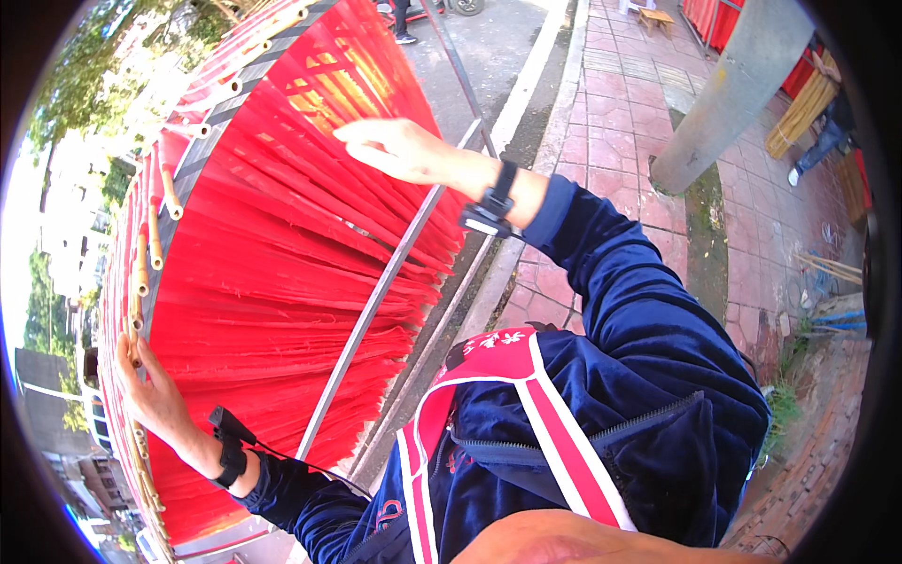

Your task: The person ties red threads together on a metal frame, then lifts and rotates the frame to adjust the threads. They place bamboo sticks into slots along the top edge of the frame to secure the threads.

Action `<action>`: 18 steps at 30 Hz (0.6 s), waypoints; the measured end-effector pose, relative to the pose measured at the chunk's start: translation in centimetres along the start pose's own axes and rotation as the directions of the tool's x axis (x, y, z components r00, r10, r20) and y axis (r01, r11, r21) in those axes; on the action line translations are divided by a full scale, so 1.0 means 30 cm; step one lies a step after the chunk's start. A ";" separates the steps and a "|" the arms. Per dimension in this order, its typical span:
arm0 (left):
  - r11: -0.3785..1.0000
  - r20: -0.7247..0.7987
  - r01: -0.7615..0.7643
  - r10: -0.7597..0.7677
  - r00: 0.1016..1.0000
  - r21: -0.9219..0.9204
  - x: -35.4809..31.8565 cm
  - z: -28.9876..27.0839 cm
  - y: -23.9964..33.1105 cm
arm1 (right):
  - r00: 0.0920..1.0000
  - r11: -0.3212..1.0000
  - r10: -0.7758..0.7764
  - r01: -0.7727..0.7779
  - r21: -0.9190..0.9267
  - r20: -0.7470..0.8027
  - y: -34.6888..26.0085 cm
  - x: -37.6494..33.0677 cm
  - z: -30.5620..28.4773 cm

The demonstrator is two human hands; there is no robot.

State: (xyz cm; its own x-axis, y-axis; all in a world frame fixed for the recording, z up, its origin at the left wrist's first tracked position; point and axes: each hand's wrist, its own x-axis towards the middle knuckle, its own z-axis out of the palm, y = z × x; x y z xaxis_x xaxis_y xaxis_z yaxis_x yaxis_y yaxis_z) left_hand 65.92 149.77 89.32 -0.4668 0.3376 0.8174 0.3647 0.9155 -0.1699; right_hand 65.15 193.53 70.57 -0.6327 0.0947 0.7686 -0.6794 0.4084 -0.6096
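Long red cloth strips [272, 273] hang in close folds on bamboo poles, whose cut ends [174, 205] stick out in a row along a dark rail [223, 113]. My left hand [155, 399] is at the lower left by this row, fingers stretched and apart beside a bamboo pole end [137, 322]. Whether it touches the pole I cannot tell. Higher up, my right hand [399, 150] is held out in front of the red cloth with its fingers extended. Nothing shows in it. Both wrists wear black straps with small devices.
A grey metal bar [376, 291] slants across the cloth near me. To the right, a pole [728, 99] rises from the pink paving [611, 122]. Another person [832, 132] stands at far right beside a bundle of bamboo sticks [801, 113]. A small wooden stool [655, 19] is farther off.
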 end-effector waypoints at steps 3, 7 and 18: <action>0.991 -0.200 -0.117 0.129 0.971 0.069 -0.019 -0.003 0.011 | 0.890 0.901 0.405 -0.350 -0.258 0.208 0.121 -0.369 -0.182; 0.963 -0.664 -0.249 0.254 0.703 0.105 -0.144 0.027 0.076 | 0.674 0.642 0.733 -0.729 -0.237 -0.090 0.068 -0.885 -0.358; 0.643 0.154 -0.060 0.271 0.950 -0.763 -0.440 0.641 0.513 | 0.269 0.294 0.811 -0.955 -0.036 -0.520 -0.282 -1.465 -0.329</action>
State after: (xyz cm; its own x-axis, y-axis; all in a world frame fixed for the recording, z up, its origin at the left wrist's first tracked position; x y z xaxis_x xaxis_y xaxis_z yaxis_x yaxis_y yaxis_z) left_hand 62.20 163.61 65.32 -0.4688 0.6022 0.6462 0.8774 0.4019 0.2621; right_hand 102.37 194.88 43.86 -0.5282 0.8283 -0.1868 0.4182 0.0624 -0.9062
